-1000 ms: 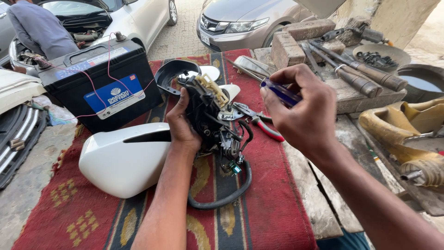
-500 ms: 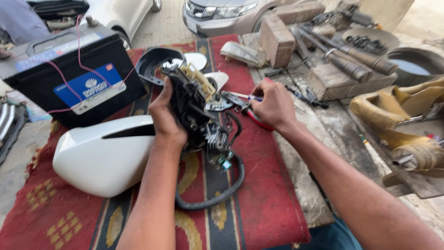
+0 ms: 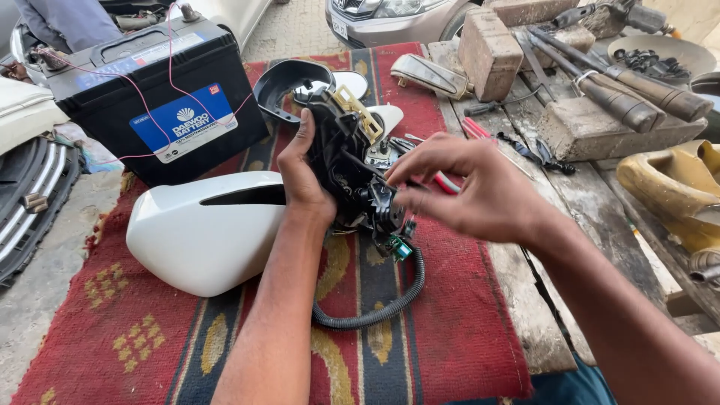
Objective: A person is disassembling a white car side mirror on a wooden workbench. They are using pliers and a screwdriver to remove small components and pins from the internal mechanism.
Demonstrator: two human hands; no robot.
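Left hand [image 3: 304, 176] grips black plastic side-mirror mechanism [image 3: 352, 169] upright at frame centre, steadying it; right hand [image 3: 469, 187], fingers pinched on its inner parts, holds nothing visible.

**Right hand drops the screwdriver and comes onto the mirror mechanism**

A second ago the right hand [image 3: 472, 191] is raised above the rug, pinching a blue-handled screwdriver near the bricks. Half a second ago it is lower, at the red-handled pliers [image 3: 450, 184] beside the black mirror mechanism [image 3: 352, 172]. Now it holds no tool, and its fingertips [image 3: 397, 176] touch the mechanism's right side. The left hand [image 3: 304, 176] has slid from the upper edge to the left flank. The view has also shifted closer.
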